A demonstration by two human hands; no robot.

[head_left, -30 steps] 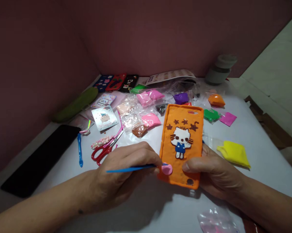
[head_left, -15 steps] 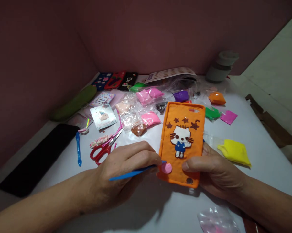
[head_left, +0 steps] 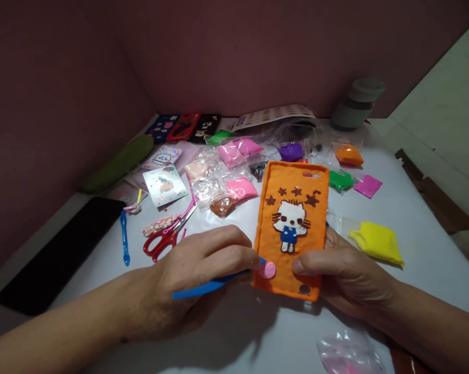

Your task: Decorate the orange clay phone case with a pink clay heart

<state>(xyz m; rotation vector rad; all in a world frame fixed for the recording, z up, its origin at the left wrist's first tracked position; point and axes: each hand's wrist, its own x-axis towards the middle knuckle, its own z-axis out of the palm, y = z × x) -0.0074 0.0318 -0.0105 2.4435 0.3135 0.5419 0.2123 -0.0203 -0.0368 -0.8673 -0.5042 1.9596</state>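
An orange phone case (head_left: 265,228) is held upright above the table, with a white cat figure (head_left: 292,218) in blue and several brown stars on it. My right hand (head_left: 347,270) grips its lower right side, thumb across the front and fingers hidden behind. Closed round a blue tool (head_left: 203,288), my left hand (head_left: 206,265) is at the case's lower left edge. The tool's tip meets a flat pink round piece (head_left: 268,269) on the case. A dark round mark (head_left: 305,290) shows near the bottom right corner.
Red scissors (head_left: 160,244), a blue stick tool (head_left: 124,239) and a black slab (head_left: 63,254) lie left. Behind are bagged clay pieces (head_left: 240,188) and stickers (head_left: 165,185). Yellow clay (head_left: 378,242) lies right; a jar (head_left: 353,106) stands at the back right.
The rear end of the blue tool has tipped slightly downward in my left hand. The case and my right hand have barely moved.
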